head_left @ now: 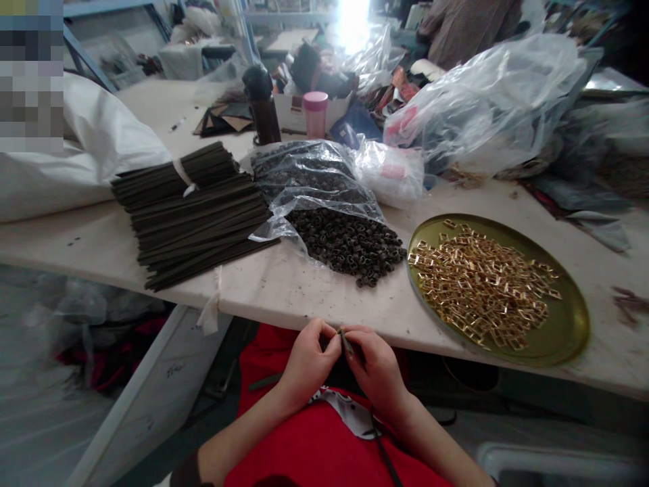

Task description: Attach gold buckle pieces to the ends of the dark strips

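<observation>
Fingers (pixel 333 347) pinch a dark strip (pixel 347 343), left hand (pixel 309 357) and right hand (pixel 379 365) angled inward.

Observed before you: a pale surface (pixel 375 312), marked with small dark specks. To your left on it, a stack of dark strips (pixel 203 220), the upper bundle tied with a white band (pixel 182 174). At centre, a clear plastic bag (pixel 317 169), small dark loops (pixel 349 247) heaped at its mouth. To your right, a round gold-coloured tray (pixel 565 328) at the near edge. Beyond the bag, you have a dark bottle (pixel 263 111) and a pink-lidded jar (pixel 315 116), both upright
</observation>
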### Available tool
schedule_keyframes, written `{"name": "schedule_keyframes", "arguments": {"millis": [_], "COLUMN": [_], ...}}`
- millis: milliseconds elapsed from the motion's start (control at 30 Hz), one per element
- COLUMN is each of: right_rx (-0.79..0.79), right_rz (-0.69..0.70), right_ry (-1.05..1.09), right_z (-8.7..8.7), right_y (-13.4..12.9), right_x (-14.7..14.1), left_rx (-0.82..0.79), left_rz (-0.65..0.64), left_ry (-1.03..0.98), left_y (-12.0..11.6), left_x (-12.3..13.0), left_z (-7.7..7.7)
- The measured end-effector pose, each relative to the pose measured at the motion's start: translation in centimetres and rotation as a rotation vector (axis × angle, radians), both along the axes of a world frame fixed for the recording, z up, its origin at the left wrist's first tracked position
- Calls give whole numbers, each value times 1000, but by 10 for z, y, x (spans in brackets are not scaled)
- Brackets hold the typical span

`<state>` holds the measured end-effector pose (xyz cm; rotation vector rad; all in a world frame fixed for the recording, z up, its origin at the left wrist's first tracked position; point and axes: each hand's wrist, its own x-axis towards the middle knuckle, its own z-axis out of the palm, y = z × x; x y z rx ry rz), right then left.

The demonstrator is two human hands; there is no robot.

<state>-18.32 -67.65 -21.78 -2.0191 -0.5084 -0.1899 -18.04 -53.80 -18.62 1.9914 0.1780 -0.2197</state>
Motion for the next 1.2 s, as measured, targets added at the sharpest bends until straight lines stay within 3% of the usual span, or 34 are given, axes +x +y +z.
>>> {"name": "schedule_keyframes", "arguments": {"millis": [133,267,500,633,867,1200], "right_rx": [140,251,392,389,176,419], "right_rz": [-79,-162,-120,-107,-155,-131], "right_ry": [151,368,523,530,341,606], "right_z": [-3,-3,0,2,3,6], "right_y": [4,6,4,5,3,3], "right_x": [0,1,5,5,0,1], "left_rx": [23,-27,-136,-123,-105,-100], "left_rz": [8,-68,-70,-56,-52,-42], "left_ry": [-5,9,133,136,98,80], "left_y": [0,2,4,4,2,2], "left_x": [0,1,5,6,6,5], "left_z": [-1,2,4,5,2,3]}}
